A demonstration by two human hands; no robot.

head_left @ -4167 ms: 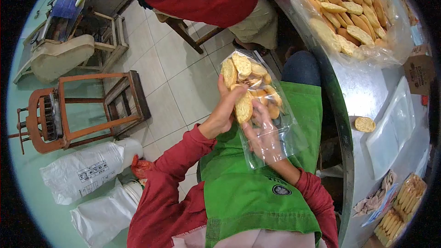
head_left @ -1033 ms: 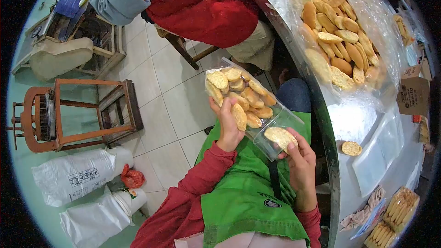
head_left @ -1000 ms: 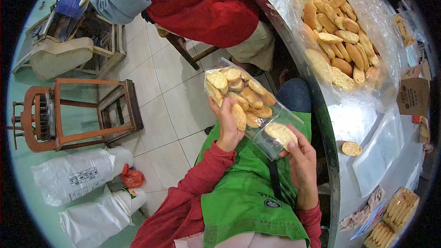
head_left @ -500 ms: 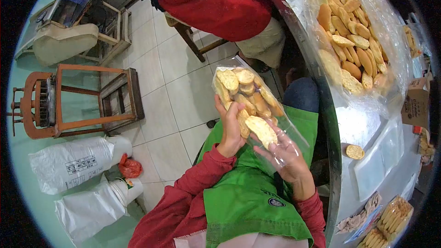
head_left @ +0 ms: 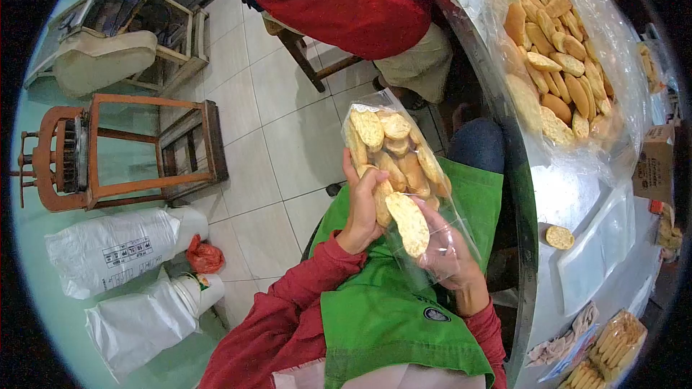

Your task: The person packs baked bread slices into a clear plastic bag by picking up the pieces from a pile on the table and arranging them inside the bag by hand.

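Observation:
A clear plastic bag (head_left: 437, 224) filled with several golden bread slices (head_left: 391, 167) tilts in front of my green apron. My left hand (head_left: 366, 202) is wrapped around the bag's left side, thumb across the front. At the near end of the bag, my right hand (head_left: 453, 251) has hold of one pale, cut-side-up bread slice (head_left: 407, 225), with clear plastic lying over its fingers and palm. That slice sits lower than the packed ones and overlaps them in this view.
To the right, a metal table (head_left: 551, 194) bears a large open plastic bag of bread (head_left: 569, 65), a small round bread piece (head_left: 559, 237), flat plastic bags (head_left: 595, 252) and packed bread (head_left: 618, 342). A person in red (head_left: 346, 0) sits ahead. Left are a wooden-framed press (head_left: 148, 151) and white sacks (head_left: 112, 248).
The bag has turned a little more upright and shifted slightly right. The loose slice has swung to a steeper angle, and my right hand has moved slightly with it.

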